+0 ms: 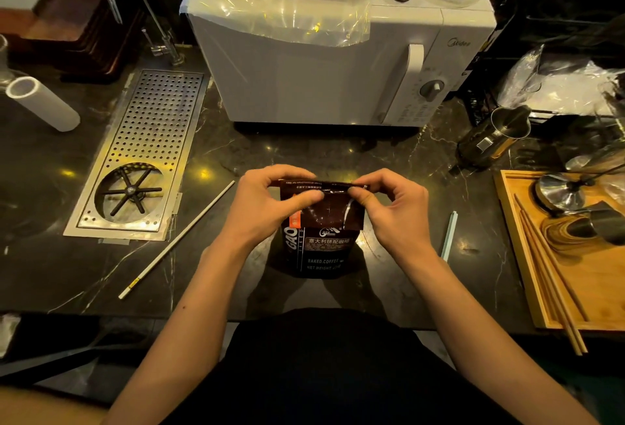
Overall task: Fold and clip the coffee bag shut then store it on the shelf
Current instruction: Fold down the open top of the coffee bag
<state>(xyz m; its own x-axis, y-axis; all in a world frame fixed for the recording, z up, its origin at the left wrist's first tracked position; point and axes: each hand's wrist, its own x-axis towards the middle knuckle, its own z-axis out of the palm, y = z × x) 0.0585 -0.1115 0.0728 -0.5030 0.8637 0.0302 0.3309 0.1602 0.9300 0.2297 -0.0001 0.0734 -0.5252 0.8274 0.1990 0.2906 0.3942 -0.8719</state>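
A: Target first. Where's the coffee bag (321, 242)?

B: Upright on the dark marble counter (304, 150), near its front edge, straight ahead of the person and in front of the white microwave (338, 62). Top strip is bent over toward the camera.

A: Hands?

B: Left hand (270, 205) pinches the top fold on its left side, thumb in front, fingers curled behind. Right hand (395, 211) pinches the right side the same way. Both closed on the bag's top.

A: Handling?

B: I'd guess a glossy foil laminate: thin, creases well, a bit slick, may spring back if let go. Lower half looks filled, so bottom-heavy and it stands by itself. Not fragile. Best hold is where they have it, the flat empty top at both corners; for carrying, I'd take the body.

A: Clip?

B: Two candidates. Long white stick (176, 238) lies diagonally left of the bag, pale blue-green bar (449, 235) lies just right of the right wrist. Can't tell which is the sealing clip, maybe two parts of one. Neither is touched.

A: Further out?

B: Perforated steel drain tray (142, 161) left, wooden tray (548, 276) with chopsticks (551, 276) right. No shelf clearly in view.

A: Stage?

B: Folding; clip and storage not yet done.
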